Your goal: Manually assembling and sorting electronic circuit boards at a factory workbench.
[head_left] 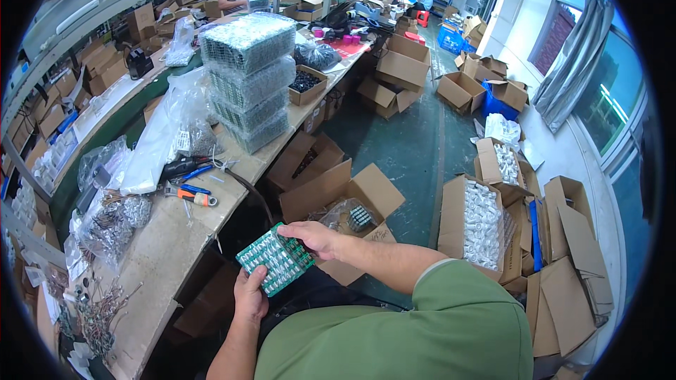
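"Workbench (pixel 184 231) to the left, open cardboard carton (pixel 382 191) on the floor; where's the board?"

"Green circuit-board panel (pixel 271 263), held in the air just off the bench edge. The left hand (pixel 249 298) grips its lower-left edge, thumb on top; the right hand (pixel 318 238) is closed on the upper-right edge."

"How would it handle?"

"Light and stiff, I'd judge, perhaps slick, and its silvery components (pixel 280 256) could bend or chip. Best held by opposite rims, off those parts."

"Which way does it point?"

"Populated face toward the camera, one corner pointing away from the body, rows slanting up to the right. It looks nearly square through this fisheye, so I can't be sure of a long axis."
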The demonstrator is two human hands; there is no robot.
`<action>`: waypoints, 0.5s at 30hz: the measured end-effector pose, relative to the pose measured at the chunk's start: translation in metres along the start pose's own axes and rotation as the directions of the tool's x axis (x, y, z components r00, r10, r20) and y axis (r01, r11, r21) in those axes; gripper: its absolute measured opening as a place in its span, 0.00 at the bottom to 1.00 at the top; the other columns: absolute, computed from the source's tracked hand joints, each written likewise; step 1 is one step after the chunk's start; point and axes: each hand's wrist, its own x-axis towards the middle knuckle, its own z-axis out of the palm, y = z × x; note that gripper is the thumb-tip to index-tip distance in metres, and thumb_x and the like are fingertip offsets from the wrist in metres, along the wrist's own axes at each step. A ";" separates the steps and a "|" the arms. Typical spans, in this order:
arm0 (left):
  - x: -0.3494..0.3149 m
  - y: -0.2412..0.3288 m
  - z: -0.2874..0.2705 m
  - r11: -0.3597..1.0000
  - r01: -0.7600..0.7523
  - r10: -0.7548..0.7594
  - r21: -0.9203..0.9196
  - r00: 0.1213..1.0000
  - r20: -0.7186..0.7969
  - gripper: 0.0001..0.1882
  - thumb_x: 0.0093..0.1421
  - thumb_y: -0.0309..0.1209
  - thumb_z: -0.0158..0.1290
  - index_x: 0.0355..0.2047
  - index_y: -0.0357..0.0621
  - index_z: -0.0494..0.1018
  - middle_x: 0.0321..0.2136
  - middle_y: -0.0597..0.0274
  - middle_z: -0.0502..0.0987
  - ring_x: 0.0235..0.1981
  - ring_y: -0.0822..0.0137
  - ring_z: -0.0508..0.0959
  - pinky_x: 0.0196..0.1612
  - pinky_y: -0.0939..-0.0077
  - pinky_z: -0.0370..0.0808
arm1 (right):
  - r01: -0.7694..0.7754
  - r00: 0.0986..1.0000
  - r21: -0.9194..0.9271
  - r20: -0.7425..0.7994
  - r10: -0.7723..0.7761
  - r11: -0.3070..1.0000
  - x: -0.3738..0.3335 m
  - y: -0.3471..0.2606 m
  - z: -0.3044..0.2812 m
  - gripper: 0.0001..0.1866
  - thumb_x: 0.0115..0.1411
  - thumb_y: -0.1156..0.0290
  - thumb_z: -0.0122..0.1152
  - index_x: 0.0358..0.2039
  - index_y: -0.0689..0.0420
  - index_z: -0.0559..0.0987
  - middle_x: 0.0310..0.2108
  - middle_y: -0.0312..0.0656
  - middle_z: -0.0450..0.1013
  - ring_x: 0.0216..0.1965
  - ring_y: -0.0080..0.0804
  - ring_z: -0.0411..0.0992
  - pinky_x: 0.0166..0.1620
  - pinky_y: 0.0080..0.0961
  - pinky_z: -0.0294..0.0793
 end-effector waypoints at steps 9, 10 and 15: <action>0.001 0.001 0.014 0.999 -0.031 0.031 -0.017 0.999 0.032 0.21 0.65 0.24 0.60 0.57 0.31 0.69 0.47 0.50 0.81 0.42 0.64 0.84 0.50 0.73 0.81 | 0.023 0.999 0.035 0.031 -0.024 0.999 -0.007 -0.001 0.009 0.17 0.70 0.63 0.64 0.53 0.60 0.79 0.44 0.42 0.81 0.38 0.26 0.81 0.42 0.23 0.82; 0.000 0.002 0.013 1.000 -0.022 0.023 -0.022 0.999 0.045 0.21 0.65 0.24 0.61 0.57 0.31 0.69 0.47 0.51 0.82 0.42 0.64 0.84 0.49 0.73 0.82 | 0.025 1.000 0.021 0.013 -0.025 0.999 -0.006 -0.002 0.011 0.16 0.70 0.64 0.64 0.52 0.60 0.78 0.43 0.41 0.81 0.37 0.26 0.81 0.41 0.22 0.83; -0.002 0.006 0.007 0.999 -0.046 0.047 -0.018 0.999 0.027 0.21 0.66 0.25 0.61 0.56 0.31 0.70 0.46 0.52 0.82 0.40 0.65 0.83 0.47 0.75 0.82 | 0.048 0.999 0.047 0.024 -0.049 0.998 -0.001 -0.002 0.021 0.16 0.70 0.65 0.64 0.52 0.60 0.78 0.42 0.41 0.81 0.36 0.25 0.81 0.40 0.22 0.83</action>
